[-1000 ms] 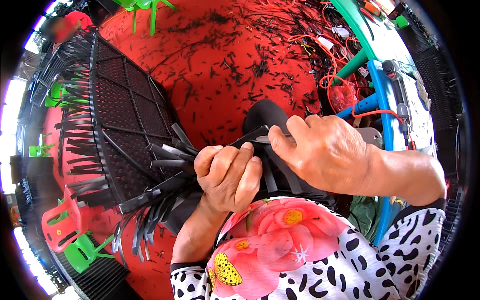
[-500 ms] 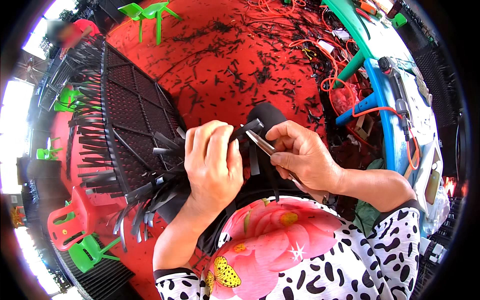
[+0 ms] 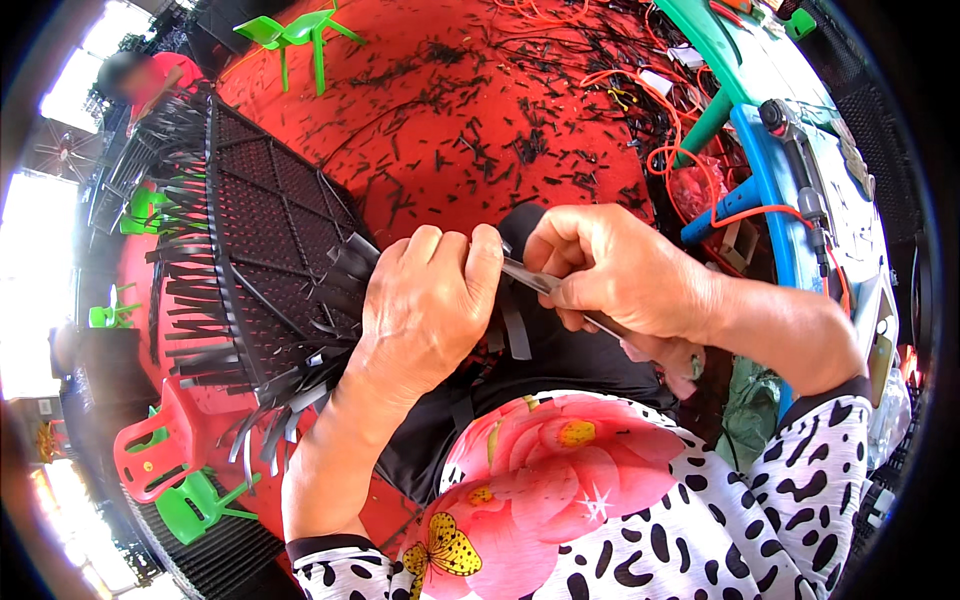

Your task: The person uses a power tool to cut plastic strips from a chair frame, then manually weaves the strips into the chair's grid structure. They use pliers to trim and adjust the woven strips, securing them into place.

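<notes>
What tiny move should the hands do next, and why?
Maybe shift the left hand back a little from the narrow metal tool. The right hand holds that tool angled toward it, and the far end is right by the left fingers, so a slip might poke them. Black strips run up to the curled left hand.

2 hands (image 3: 425, 310), 1 held tool (image 3: 532, 278), 1 red chair (image 3: 155, 452)
</notes>
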`<state>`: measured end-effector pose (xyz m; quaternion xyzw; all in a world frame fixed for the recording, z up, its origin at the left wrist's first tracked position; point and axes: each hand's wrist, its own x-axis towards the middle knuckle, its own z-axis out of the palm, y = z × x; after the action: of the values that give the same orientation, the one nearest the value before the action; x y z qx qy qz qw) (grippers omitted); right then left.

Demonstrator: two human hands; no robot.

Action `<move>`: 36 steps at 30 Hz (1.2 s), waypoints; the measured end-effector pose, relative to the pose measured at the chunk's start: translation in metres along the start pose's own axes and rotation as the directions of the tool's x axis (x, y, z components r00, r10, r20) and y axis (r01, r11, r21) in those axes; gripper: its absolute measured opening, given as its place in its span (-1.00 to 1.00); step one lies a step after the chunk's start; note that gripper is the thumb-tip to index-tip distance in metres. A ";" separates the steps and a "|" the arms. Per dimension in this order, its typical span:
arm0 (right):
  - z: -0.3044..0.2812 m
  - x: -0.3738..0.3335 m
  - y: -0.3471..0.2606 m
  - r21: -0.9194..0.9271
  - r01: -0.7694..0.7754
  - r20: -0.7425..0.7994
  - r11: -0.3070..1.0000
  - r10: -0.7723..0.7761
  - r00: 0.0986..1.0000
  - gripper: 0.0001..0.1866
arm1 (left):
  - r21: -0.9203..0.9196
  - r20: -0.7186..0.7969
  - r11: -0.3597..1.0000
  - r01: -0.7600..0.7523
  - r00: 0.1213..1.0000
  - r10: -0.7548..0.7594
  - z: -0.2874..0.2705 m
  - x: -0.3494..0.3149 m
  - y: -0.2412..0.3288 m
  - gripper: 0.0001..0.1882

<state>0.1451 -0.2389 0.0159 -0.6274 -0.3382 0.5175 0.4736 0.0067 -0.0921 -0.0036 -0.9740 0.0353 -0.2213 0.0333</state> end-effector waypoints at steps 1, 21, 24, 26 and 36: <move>-0.003 0.002 -0.006 -0.044 -0.019 0.015 0.999 0.020 1.000 -0.77 | 0.039 0.015 0.999 -0.015 1.000 0.014 0.000 0.001 0.002 -0.81; -0.023 0.006 -0.014 -0.837 0.540 0.489 0.086 -0.325 0.809 -0.78 | -0.099 -0.071 0.995 -0.009 0.998 0.002 0.009 0.000 -0.007 -0.72; -0.045 0.016 -0.008 -0.826 0.392 0.328 0.405 -0.221 0.918 -0.71 | -0.163 -0.061 0.986 0.041 0.997 -0.052 0.008 -0.002 -0.007 -0.64; -0.048 0.022 0.014 -0.687 0.391 0.143 0.612 -0.414 0.899 -0.79 | -0.190 -0.052 0.980 0.053 0.997 -0.063 0.007 -0.001 -0.007 -0.69; -0.003 0.060 0.071 -0.403 0.723 -0.060 0.562 -0.804 0.591 -0.73 | -0.289 0.033 0.957 -0.006 0.999 0.017 0.007 0.002 -0.017 -0.81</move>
<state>0.1574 -0.2073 -0.0705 -0.5445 -0.6013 0.1140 0.5735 0.0125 -0.0746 -0.0076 -0.9720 0.0722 -0.1963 -0.1074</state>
